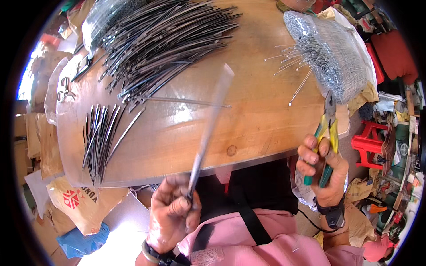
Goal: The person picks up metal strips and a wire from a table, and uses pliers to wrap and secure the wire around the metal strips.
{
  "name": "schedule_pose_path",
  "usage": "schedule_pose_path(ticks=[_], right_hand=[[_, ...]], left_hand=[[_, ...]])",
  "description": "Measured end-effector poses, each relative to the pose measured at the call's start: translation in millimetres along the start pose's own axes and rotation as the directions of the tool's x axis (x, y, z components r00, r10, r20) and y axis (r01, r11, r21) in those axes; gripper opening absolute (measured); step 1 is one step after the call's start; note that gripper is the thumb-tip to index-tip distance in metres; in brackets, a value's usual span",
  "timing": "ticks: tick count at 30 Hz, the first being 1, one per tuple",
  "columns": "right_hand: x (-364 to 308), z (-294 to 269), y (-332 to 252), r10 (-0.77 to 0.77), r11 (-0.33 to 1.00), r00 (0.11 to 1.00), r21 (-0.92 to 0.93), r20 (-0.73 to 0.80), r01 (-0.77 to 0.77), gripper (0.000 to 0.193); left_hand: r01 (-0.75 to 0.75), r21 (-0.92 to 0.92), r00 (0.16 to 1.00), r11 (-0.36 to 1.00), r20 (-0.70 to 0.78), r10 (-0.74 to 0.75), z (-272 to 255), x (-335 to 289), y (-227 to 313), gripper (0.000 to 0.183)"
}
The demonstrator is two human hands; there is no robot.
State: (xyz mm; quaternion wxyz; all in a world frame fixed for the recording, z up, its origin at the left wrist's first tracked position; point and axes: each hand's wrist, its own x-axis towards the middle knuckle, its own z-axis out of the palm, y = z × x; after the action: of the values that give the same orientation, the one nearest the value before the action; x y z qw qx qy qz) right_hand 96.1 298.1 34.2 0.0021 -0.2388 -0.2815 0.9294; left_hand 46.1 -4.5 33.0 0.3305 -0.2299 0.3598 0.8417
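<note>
Blurred grey metal is all that can be made out of the thin rod (208, 128), pinched at its lower end by the closed fingers (179, 206) of the left hand (171, 217) and slanting up over the wooden table (248, 115). Beyond its tip, dark rods (164, 40) are fanned out; a smaller bunch (98, 137) lies leftward. Green-and-yellow pliers (327, 139) are gripped in the right hand (324, 175), below a wrapped bundle of silvery wires (330, 53).
</note>
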Motion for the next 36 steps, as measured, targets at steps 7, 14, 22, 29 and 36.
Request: schedule_pose_path(ticks=[7, 14, 22, 29, 36], right_hand=[[-18, -8, 9, -0.074, 0.987, 0.997, -0.143, -0.029, 0.069, 0.014], [-5, -2, -7, -0.382, 0.792, 0.914, -0.460, 0.140, 0.401, 0.015], [-1, 0, -12, -0.284, 0.125, 0.819, -0.828, 0.498, 0.547, 0.015], [24, 23, -3, 0.088, -0.368, 0.672, -0.603, 0.735, 0.708, 0.028], [34, 17, 14, 0.172, -0.365, 0.649, -0.564, 0.741, 0.741, 0.030]], left_hand=[[0.218, -0.289, 0.916, 0.932, 0.391, -0.093, 20, 25, -21, 0.053], [0.041, 0.069, 0.989, 0.997, 0.140, -0.051, 17, 14, -31, 0.023], [-0.028, 0.621, 0.997, 0.783, 0.071, -0.020, 22, 17, -36, 0.006], [0.127, 0.725, 0.977, 0.677, 0.025, -0.210, 20, 21, -29, 0.010], [0.137, 0.777, 0.971, 0.614, 0.018, -0.239, 16, 19, -27, 0.003]])
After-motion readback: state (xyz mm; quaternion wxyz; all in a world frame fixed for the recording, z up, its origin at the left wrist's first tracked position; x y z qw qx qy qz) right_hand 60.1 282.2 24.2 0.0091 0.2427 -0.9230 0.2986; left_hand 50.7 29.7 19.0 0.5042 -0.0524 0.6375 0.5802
